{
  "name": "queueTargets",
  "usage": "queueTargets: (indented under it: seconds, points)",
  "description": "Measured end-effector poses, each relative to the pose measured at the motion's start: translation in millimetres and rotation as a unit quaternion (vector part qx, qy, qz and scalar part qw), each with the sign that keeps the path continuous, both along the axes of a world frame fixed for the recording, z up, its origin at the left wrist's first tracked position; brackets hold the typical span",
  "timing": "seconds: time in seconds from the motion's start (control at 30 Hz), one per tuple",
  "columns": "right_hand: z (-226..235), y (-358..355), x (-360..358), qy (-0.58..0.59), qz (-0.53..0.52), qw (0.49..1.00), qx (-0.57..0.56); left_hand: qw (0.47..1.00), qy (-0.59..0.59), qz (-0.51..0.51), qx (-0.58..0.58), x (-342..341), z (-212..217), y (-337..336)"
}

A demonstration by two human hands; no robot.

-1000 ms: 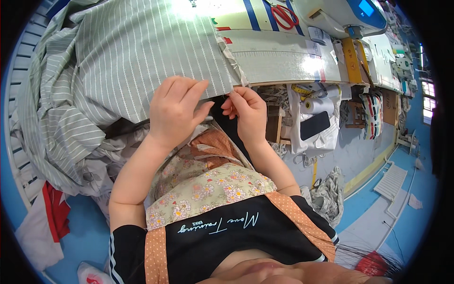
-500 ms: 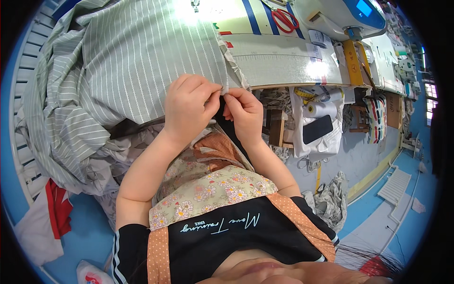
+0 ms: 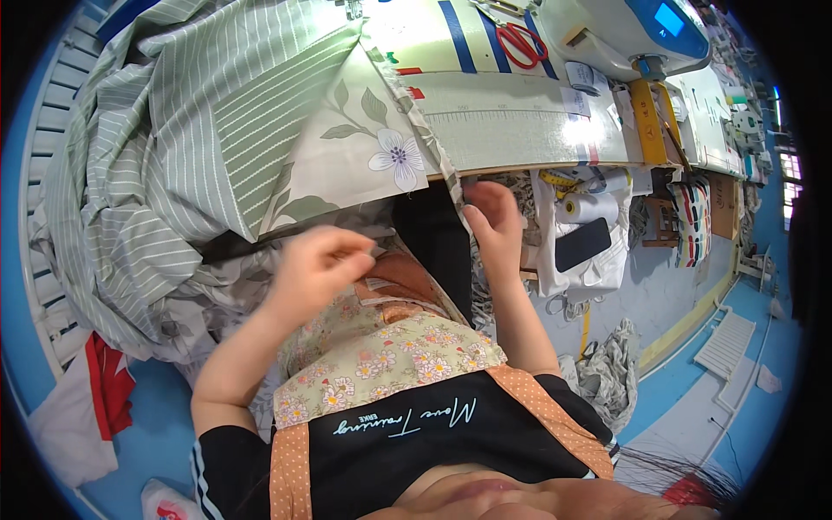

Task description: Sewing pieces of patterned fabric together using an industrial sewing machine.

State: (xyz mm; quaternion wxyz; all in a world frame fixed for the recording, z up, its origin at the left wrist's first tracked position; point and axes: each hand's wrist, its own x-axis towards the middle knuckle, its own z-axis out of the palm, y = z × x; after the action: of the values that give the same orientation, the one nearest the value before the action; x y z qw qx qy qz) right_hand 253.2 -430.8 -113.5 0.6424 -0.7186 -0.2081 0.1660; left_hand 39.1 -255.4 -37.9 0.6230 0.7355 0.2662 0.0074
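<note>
A grey-green striped cloth [image 3: 199, 104] spreads over the work table at the left and upper middle. One part is folded back, showing a pale underside with a floral print [image 3: 364, 139]. My right hand [image 3: 496, 221] is at the cloth's narrow loose edge [image 3: 433, 149], just off the table's front edge, thumb and fingers closed on that strip. My left hand [image 3: 325, 264] hangs in front of the folded cloth, apart from it. Its fingers are loosely bent, slightly blurred, and nothing shows in them. A sewing machine's presser foot [image 3: 349, 9] shows at the top.
Red-handled scissors [image 3: 522, 45] lie on the table [image 3: 511, 130], with a white-and-blue machine head [image 3: 641, 35] to their right. Below the front edge hangs a white cloth pouch [image 3: 598, 273] with a thread cone [image 3: 589, 208] and a dark phone [image 3: 582, 245]. Crumpled cloth [image 3: 607, 373] lies lower right.
My hands were together at the cloth's edge and have parted. The left moved down and left, the right moved right and down. A cloth part has turned over, exposing the floral side.
</note>
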Motion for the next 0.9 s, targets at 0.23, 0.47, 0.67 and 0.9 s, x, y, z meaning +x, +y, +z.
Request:
queueTargets:
  seconds: [0.23,0.47,0.67,0.9]
  points:
    - [69,6,-11,0.194,0.164,0.967,-0.007,0.898,-0.073,0.171,-0.399,65,-45,-24]
    - [40,6,-16,0.083,0.225,0.966,-0.096,0.899,-0.084,0.248,-0.352,82,-50,-35]
    - [51,2,-15,0.158,0.243,0.957,-0.015,0.903,-0.104,0.284,-0.305,76,-46,-41]
    - [26,6,-40,0.13,0.226,0.965,-0.028,0.918,-0.098,0.27,-0.273,71,-51,-37]
